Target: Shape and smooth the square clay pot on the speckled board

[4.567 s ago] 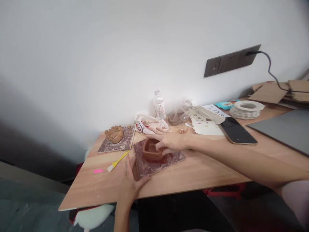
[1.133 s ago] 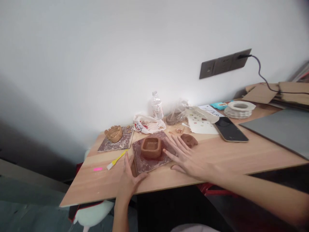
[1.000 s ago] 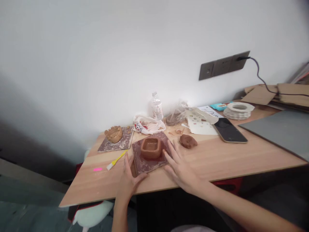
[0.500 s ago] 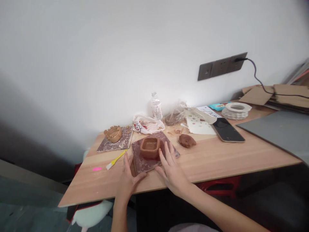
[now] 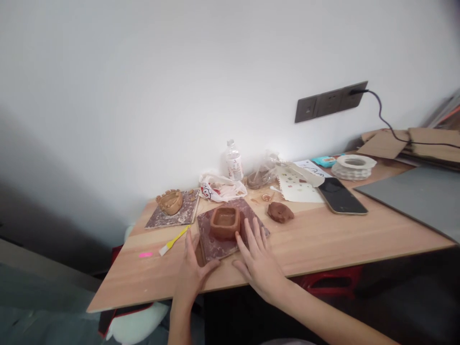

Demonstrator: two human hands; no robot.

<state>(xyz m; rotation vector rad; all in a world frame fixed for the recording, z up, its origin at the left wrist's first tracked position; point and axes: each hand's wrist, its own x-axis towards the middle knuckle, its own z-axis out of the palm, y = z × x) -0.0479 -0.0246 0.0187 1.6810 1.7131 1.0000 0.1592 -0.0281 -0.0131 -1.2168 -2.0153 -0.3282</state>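
A brown square clay bowl point(image 5: 224, 222) sits on a dark stained tile point(image 5: 215, 244) near the table's front edge. My left hand point(image 5: 191, 270) rests open at the tile's front left corner, thumb on the tile. Fingers spread, my right hand point(image 5: 258, 258) lies flat on the tile's right part, just beside the bowl. A lump of brown clay point(image 5: 280, 212) lies on the table to the right of the tile, clear of both hands.
A second tile point(image 5: 171, 218) carries a tan clay pot point(image 5: 170, 201) at the left. A yellow brush point(image 5: 174, 240) and pink bit point(image 5: 145, 254) lie near it. Behind are a bottle point(image 5: 233, 160), bags, paper, a phone point(image 5: 342, 195), a white ring stack point(image 5: 354, 166) and a grey board point(image 5: 417, 193).
My right hand left the bowl, set down near the clay lump, then slid left onto the tile beside the bowl. The left hand has stayed at the tile's corner.
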